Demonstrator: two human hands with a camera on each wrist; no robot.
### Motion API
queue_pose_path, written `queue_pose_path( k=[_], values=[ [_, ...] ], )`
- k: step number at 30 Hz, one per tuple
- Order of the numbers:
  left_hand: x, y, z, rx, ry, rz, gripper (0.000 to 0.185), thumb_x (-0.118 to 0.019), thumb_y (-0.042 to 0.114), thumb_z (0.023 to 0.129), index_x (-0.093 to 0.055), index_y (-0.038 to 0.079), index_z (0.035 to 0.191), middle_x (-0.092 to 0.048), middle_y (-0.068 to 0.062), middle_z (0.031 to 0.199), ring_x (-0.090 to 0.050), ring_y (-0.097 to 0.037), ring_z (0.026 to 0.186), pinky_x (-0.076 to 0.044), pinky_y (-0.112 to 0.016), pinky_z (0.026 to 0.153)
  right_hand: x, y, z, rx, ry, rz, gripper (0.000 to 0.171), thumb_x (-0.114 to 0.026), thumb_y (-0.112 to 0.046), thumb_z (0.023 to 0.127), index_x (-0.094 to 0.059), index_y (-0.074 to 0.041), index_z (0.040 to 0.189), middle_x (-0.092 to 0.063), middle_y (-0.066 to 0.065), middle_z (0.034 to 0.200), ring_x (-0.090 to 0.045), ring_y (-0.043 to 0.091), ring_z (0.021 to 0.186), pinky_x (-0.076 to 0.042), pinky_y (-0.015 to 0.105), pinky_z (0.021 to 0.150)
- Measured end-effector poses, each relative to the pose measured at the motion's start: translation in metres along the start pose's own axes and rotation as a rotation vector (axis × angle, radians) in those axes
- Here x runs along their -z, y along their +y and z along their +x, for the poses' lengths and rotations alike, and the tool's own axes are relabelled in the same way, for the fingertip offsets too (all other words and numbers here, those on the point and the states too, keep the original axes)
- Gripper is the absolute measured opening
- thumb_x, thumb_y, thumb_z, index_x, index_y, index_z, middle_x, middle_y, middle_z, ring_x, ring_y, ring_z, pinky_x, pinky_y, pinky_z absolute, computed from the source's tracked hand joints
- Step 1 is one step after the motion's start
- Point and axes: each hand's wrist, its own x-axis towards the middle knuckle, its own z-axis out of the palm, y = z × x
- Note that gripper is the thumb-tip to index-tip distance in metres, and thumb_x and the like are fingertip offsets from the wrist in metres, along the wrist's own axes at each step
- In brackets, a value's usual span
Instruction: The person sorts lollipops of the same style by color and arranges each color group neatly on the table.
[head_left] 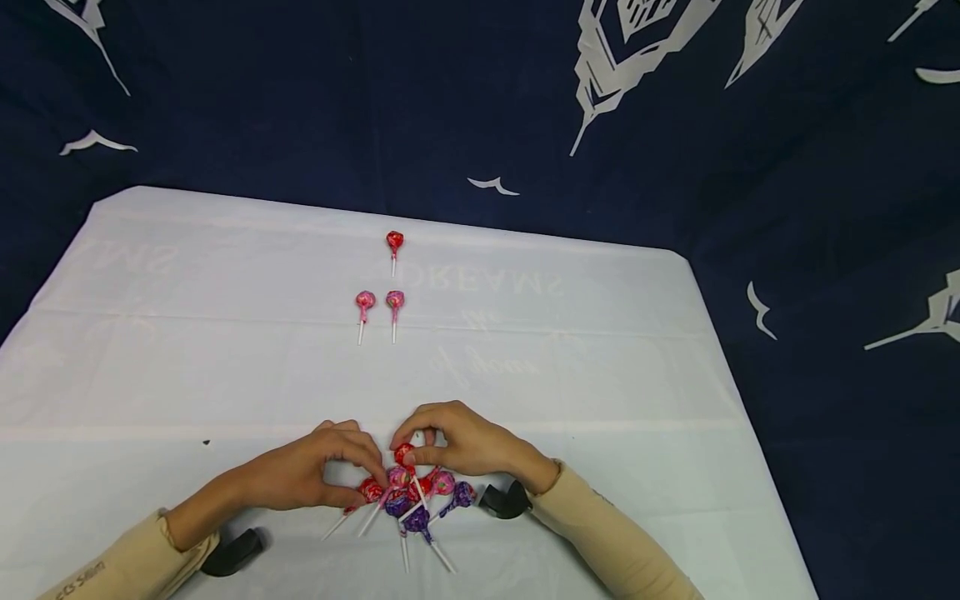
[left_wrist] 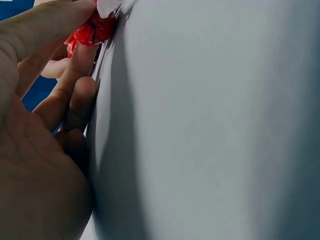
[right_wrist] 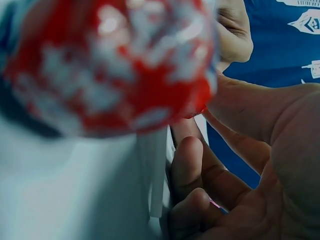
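Observation:
A pile of lollipops (head_left: 414, 500), red, pink and purple with white sticks, lies near the front of the white table (head_left: 187, 375). My left hand (head_left: 375, 485) pinches a red lollipop (head_left: 371, 490) at the pile's left side; in the left wrist view that red lollipop (left_wrist: 91, 30) sits between thumb and finger. My right hand (head_left: 409, 447) pinches another red lollipop (head_left: 404, 454) above the pile, and it fills the right wrist view as a blurred red lollipop (right_wrist: 110, 65) against the thumb. Both hands nearly touch each other.
Farther back, one red lollipop (head_left: 394, 242) lies above two pink lollipops (head_left: 364, 302) (head_left: 395, 300) set side by side. A dark blue printed cloth (head_left: 825, 208) hangs behind and to the right of the table. The table's right edge (head_left: 738, 392) runs diagonally.

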Motion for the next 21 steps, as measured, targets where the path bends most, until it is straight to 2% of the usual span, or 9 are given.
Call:
queue_pose_path(
  k=[13, 21],
  values=[
    [-0.0004, -0.0015, 0.0002, -0.004, -0.014, 0.003, 0.022, -0.082, 0.03, 0.083, -0.077, 0.037, 0.104, -0.065, 0.021, 0.102, -0.05, -0.003, 0.102, -0.032, -0.032, 0.082, 0.0014, -0.0011, -0.0008, -0.002, 0.011, 0.014, 0.02, -0.073, -0.015, 0.092, -0.073, -0.012, 0.112, -0.071, -0.001, 0.11, -0.053, 0.0, 0.077, -0.048, 0.018, 0.072],
    [0.0006, -0.0021, 0.0001, 0.016, -0.024, -0.015, 0.023, -0.082, 0.029, 0.083, -0.076, 0.036, 0.104, -0.065, 0.021, 0.103, -0.051, -0.004, 0.104, -0.033, -0.034, 0.084, 0.0028, -0.0004, 0.0, -0.023, 0.025, 0.014, 0.02, -0.074, -0.017, 0.092, -0.073, -0.015, 0.112, -0.071, -0.003, 0.108, -0.052, 0.0, 0.074, -0.047, 0.019, 0.069]
  ],
)
